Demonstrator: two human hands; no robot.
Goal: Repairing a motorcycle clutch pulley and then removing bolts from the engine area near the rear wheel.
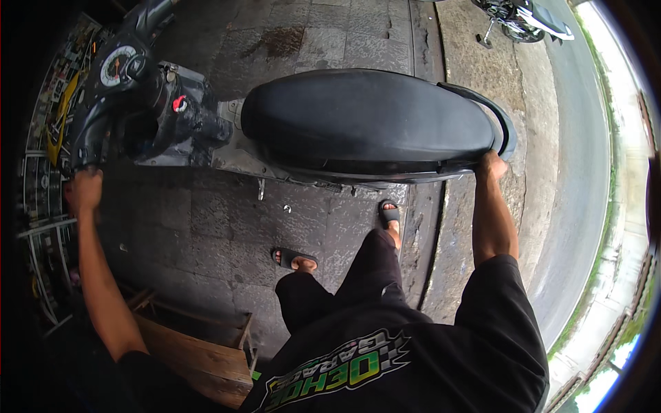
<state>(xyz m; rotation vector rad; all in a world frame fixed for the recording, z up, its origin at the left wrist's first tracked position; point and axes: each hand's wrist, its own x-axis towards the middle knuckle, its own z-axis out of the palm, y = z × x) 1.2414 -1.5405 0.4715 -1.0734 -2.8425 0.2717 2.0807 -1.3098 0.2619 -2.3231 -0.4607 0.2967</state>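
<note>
A black scooter stands crosswise before me, its long black seat (372,117) in the middle and its front end to the left. My left hand (85,189) is closed around the near handlebar grip (84,155). At the seat's rear, my right hand (491,166) has its fingers wrapped round the black grab rail (506,124), and the fingertips are partly hidden. Between the handlebars sits a round speedometer (118,66). A red-and-white knob or switch (180,104) shows on the dark inner front panel.
A wooden bench (193,358) stands at the lower left, near my left arm. Shelves crowded with parts (41,186) line the left side. Dark paving (227,220) meets a concrete strip and a road (578,138) on the right. Another motorcycle (527,24) is parked at the far right.
</note>
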